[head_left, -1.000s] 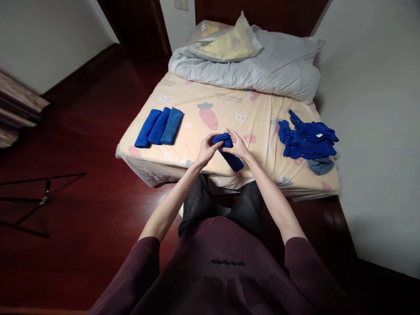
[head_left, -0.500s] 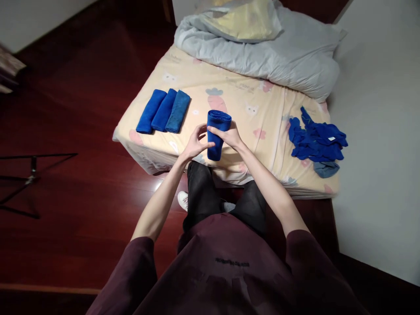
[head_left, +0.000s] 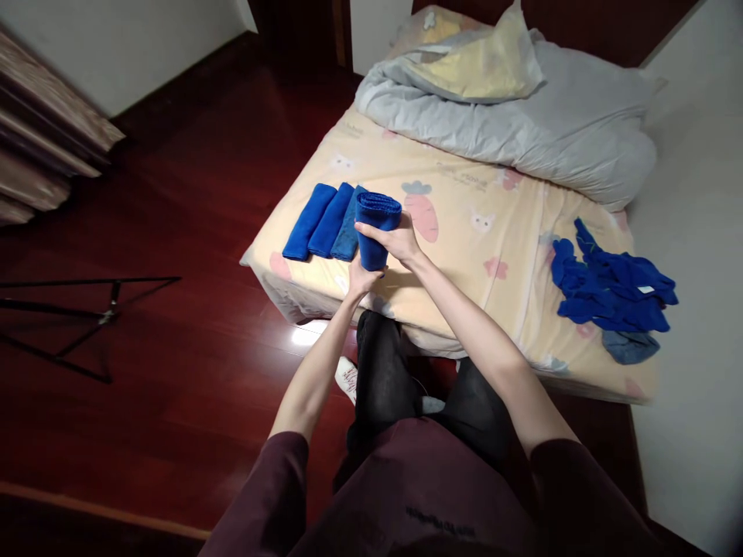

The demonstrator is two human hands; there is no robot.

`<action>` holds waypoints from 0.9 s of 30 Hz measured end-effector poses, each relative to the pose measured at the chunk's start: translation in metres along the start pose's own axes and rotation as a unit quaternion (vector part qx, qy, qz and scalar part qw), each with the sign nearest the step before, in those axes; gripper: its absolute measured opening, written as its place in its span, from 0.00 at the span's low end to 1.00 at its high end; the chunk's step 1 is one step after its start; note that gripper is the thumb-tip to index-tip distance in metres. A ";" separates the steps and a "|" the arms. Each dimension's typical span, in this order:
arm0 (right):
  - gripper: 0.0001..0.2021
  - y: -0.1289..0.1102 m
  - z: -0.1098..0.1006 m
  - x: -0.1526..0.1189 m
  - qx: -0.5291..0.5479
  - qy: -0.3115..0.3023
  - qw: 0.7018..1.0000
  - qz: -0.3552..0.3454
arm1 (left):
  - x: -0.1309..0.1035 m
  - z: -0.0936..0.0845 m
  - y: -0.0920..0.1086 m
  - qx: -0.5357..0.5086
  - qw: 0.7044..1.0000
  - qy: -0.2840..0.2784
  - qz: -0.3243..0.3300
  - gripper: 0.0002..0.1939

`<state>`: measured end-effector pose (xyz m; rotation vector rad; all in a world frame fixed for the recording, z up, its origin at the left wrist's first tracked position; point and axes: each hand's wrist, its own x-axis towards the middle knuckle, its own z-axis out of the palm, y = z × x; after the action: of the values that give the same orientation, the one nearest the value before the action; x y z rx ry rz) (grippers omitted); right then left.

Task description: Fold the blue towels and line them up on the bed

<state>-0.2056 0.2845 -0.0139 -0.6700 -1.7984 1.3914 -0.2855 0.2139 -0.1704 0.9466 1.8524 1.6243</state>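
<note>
A folded blue towel (head_left: pixel 371 249), rolled into a flat bundle, is held upright above the near edge of the bed. My right hand (head_left: pixel 400 238) wraps round its upper part, thumb across the front. Below, my left hand (head_left: pixel 364 278) grips the bottom end, its fingers partly hidden behind the towel. Just behind and left of it, three folded blue towels lie side by side: the left one (head_left: pixel 309 222), the middle one (head_left: pixel 330 220) and a duller one (head_left: pixel 347 230), partly covered by the held towel.
On the right of the bed (head_left: pixel 453 263) lies a crumpled heap of blue cloths (head_left: pixel 618 290) with a grey-blue cloth (head_left: pixel 630 346). A grey quilt (head_left: pixel 511 131) and a yellow pillow (head_left: pixel 481 73) are at the back. Black stand legs (head_left: pixel 110 313) are on the floor at left.
My left hand has shifted from the towel's side down to its bottom end. The towel is now nearer the three folded ones. The view has turned left.
</note>
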 end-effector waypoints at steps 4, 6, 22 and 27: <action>0.29 0.025 0.007 0.006 -0.029 0.023 0.999 0.021 | 0.009 -0.002 -0.015 0.013 1.000 -0.006 -0.005 0.31; 0.30 0.035 0.009 0.004 -0.037 0.029 0.998 0.034 | 0.008 -0.001 -0.023 0.025 1.000 -0.007 -0.013 0.30; 0.32 0.051 0.010 0.001 -0.032 0.061 0.997 0.043 | 0.017 0.001 -0.033 -0.002 1.000 -0.008 0.001 0.33; 0.32 0.054 0.008 0.002 -0.021 0.052 0.997 0.047 | 0.018 -0.001 -0.030 0.000 1.000 -0.019 0.009 0.28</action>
<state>-0.2154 0.2967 -0.0663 -0.8444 -1.7371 1.3568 -0.3033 0.2259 -0.1987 0.9903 1.8230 1.6060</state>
